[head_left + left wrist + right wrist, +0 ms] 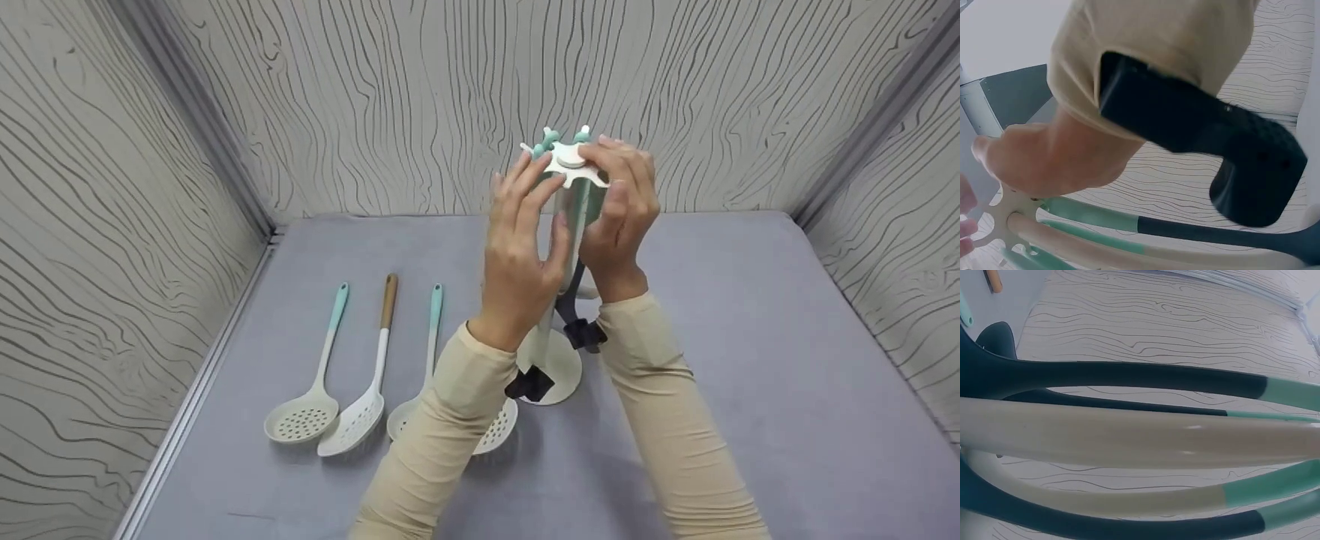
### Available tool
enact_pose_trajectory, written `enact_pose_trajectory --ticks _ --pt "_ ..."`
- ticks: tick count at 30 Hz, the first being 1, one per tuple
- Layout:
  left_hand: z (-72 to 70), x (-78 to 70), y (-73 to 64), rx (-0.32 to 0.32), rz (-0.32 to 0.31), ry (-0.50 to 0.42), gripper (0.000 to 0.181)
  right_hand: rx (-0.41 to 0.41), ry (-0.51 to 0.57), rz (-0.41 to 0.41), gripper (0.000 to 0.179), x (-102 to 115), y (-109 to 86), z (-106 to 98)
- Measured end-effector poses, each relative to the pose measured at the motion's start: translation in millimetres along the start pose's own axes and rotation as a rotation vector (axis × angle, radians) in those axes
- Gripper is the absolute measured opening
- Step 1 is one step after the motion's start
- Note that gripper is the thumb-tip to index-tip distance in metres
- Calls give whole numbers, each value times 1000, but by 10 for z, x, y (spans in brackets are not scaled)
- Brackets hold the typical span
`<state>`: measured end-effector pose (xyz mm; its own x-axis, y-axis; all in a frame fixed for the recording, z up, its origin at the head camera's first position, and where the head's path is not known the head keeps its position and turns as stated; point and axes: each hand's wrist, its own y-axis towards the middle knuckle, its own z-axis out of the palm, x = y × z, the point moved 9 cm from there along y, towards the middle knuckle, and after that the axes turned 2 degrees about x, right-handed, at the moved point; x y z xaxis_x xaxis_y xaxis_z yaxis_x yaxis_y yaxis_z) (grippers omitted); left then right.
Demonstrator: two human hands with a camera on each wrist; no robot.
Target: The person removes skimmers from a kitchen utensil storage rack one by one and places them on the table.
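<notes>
The head view shows both hands raised at the white hooked top [574,175] of a utensil stand [1140,439], high enough to reach the hooks. The left hand's [525,244] grip is apart: its long fingers touch the rim while the thumb stands away, probably to steady the top rather than bear weight. The right hand's [622,195] fingers curl over the far side, its grip seemingly clamped on the rim, though which finger bears on what is partly hidden. Below, mint-ended handles hang around the pole, among them a dark utensil [1140,374] and a pale one [1157,503]; spacing around the pole likely balances the load. A broad round base [566,367] on the desk [720,337] suits such a tall stand. Left of it lie a mint-handled skimmer [304,424], a wooden-handled turner [356,424], another mint-handled utensil [436,315] and a perforated head [501,431] half covered by the sleeve [442,427], handles pointing away.
</notes>
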<state>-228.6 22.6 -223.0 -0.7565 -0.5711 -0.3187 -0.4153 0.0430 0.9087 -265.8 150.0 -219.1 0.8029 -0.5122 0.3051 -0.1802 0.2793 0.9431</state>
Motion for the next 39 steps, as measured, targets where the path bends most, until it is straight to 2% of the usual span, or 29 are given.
enact_pose_trajectory --ticks 7,12,15,18,22,30,39 --pt "94 -55 158 29 56 33 28 33 13 30 60 7 56 -29" --pt "164 -84 206 59 61 187 26 39 -12 55 57 4 90 -56" --pt "187 -102 216 51 65 269 25 34 -9 57 55 12 100 -65" --pt "193 -107 225 33 55 312 24 35 26 50 52 30 86 -62" --pt "186 -100 235 22 29 323 23 49 85 40 46 53 41 -51" --pt "182 -86 261 43 -14 296 25 57 139 46 43 56 14 -56" --pt "155 -75 284 40 -48 273 22 38 121 50 39 64 25 -160"
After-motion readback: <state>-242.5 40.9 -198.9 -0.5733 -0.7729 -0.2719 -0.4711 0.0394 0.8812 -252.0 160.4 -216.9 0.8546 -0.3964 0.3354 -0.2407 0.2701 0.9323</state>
